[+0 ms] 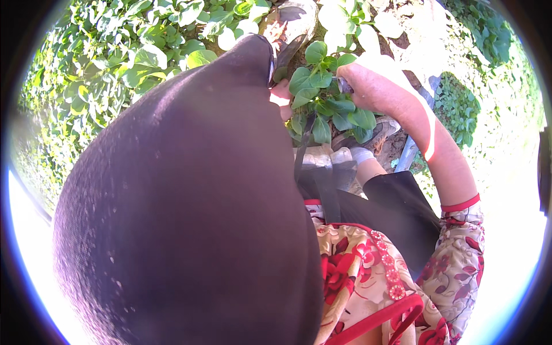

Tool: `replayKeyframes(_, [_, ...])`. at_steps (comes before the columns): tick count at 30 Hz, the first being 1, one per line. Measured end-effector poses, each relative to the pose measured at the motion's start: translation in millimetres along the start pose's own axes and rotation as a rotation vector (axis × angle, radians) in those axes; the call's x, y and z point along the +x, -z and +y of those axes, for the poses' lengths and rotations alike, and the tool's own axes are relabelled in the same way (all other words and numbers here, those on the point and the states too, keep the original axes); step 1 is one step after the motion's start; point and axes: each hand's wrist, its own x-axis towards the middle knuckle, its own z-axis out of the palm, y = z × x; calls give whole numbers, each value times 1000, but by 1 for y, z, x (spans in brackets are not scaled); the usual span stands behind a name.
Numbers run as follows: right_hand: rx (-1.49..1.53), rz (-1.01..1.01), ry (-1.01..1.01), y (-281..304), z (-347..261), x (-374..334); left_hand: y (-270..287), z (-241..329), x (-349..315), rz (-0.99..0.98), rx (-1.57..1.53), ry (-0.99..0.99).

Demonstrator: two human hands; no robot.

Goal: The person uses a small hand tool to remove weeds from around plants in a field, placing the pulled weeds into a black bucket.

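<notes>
My right hand (368,85) is closed in a fist at the right side of a leafy green plant (313,80). A small greyish end of something (344,85) shows at the fist, too little of it to name. Left of the same plant, only a small part of my left hand (281,99) shows, close to the leaves. A large dark rounded surface (190,195) hides the rest of that hand and its arm, so its fingers cannot be made out.
Dense low green plants (115,86) grow at the far left, with more greenery (457,106) at the right. A shoe (382,129) is below the plant and another shoe (296,23) beyond it. A pale bluish strip (409,150) lies on the soil by my right forearm.
</notes>
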Motion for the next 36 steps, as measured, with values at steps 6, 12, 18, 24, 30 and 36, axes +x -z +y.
replayKeyframes(6, [-155, -137, -8, 6, -22, 12, 8, -5, 4, 28, -30, -10])
replayKeyframes(12, [-177, -156, 22, 6, -21, 16, 26, -8, 26, 67, -62, -36])
replayKeyframes(18, [-189, -166, 45, 3, -20, 13, 39, -12, 40, 102, -80, -56])
replayKeyframes(24, [-192, -138, 139, 12, -30, 16, 41, -14, 43, 118, -76, -82])
replayKeyframes(30, [-227, -8, 272, 3, -24, 27, 33, -15, 36, 103, -62, -90])
replayKeyframes(36, [-245, 48, 284, -7, -5, 46, 20, -13, 28, 97, -64, -98])
